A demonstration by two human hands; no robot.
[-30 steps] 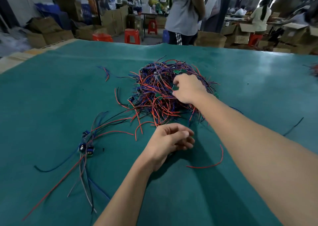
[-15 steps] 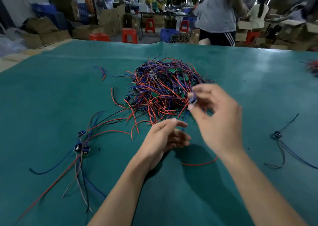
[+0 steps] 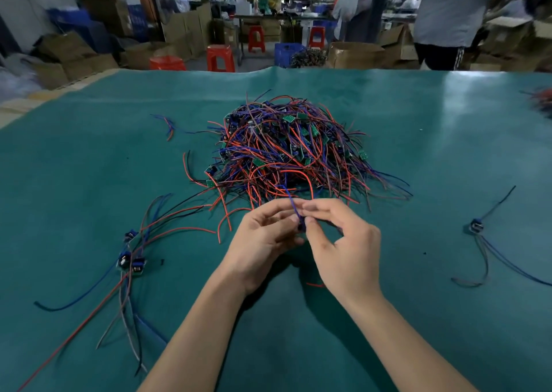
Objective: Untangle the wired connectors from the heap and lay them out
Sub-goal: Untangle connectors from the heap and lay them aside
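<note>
Pinching one connector (image 3: 301,226) between them, left hand (image 3: 263,244) and right hand (image 3: 343,251) are hovering over the tabletop (image 3: 418,152), just before the heap (image 3: 286,152); its purple wire is trailing upward from the fingers (image 3: 310,223).

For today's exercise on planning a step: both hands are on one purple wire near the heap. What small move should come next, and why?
Probably draw the purple wire slowly toward the body. Both the left hand and right hand pinch its near end, while its far end still runs up into the heap, so it is not yet free to lay beside the connectors on the left.
</note>
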